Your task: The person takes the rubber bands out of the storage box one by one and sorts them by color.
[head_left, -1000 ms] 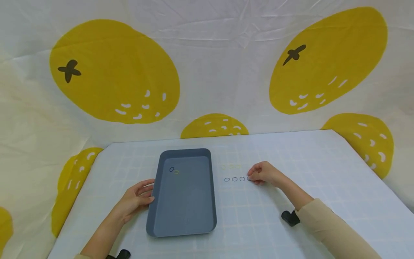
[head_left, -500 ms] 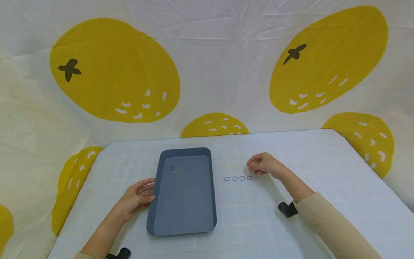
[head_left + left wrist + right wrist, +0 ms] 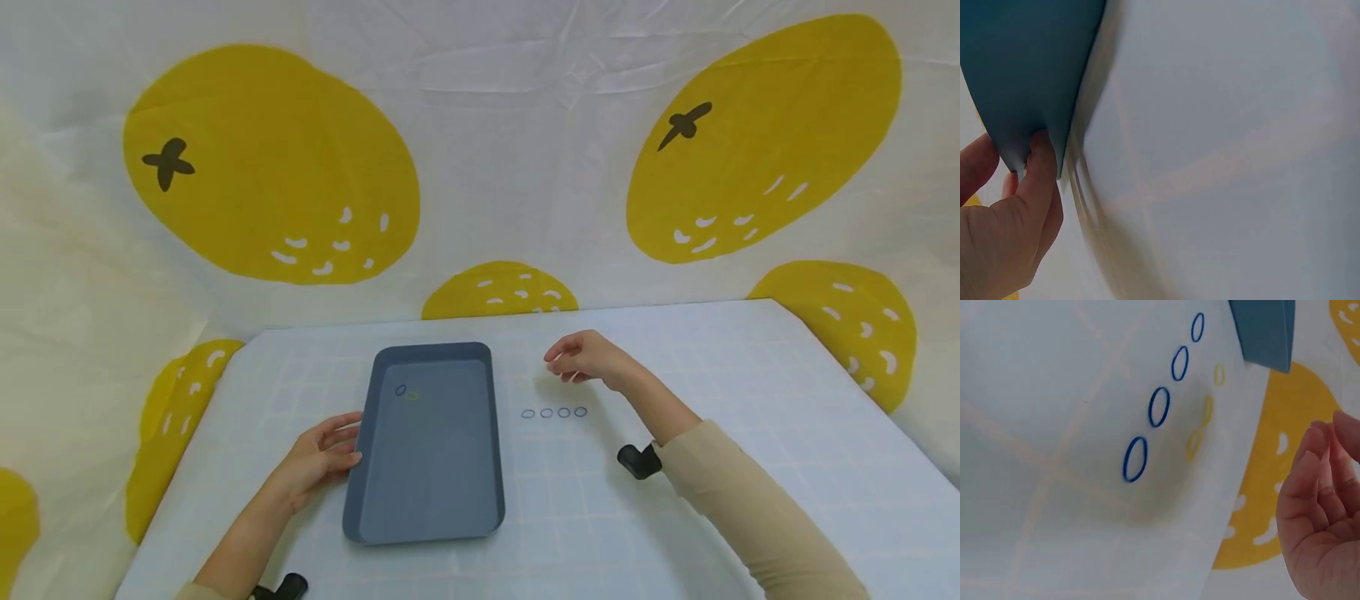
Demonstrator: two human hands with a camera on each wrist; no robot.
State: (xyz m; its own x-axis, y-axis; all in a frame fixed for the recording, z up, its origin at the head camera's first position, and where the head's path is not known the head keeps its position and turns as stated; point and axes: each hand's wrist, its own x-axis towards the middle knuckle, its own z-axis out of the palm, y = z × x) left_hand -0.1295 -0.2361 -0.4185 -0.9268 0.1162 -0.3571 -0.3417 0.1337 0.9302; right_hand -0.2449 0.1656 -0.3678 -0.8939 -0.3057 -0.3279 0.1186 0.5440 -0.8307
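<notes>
My left hand [image 3: 318, 458] grips the left wall of a blue-grey rectangular tray [image 3: 431, 475], thumb and fingers on either side of it. Inside the tray, near its far left, lie one dark blue ring [image 3: 401, 390] and one yellow ring [image 3: 412, 396], both thin bands. My right hand [image 3: 588, 358] hovers above the table at the tray's right, fingers loosely bent, with nothing visible between them. Below it in the right wrist view are three yellow rings [image 3: 1208, 411] in a line. Several blue rings [image 3: 1146, 450] form a row beside them.
A pale checked cloth [image 3: 585, 517] covers the table. Behind it hangs a white sheet [image 3: 517, 167] printed with large yellow fruit. Black wrist-camera mounts [image 3: 639, 461] sit on both forearms.
My right hand has left the right end of the blue row, moving away from me and then left over the yellow rings. My left hand and the tray stay put.
</notes>
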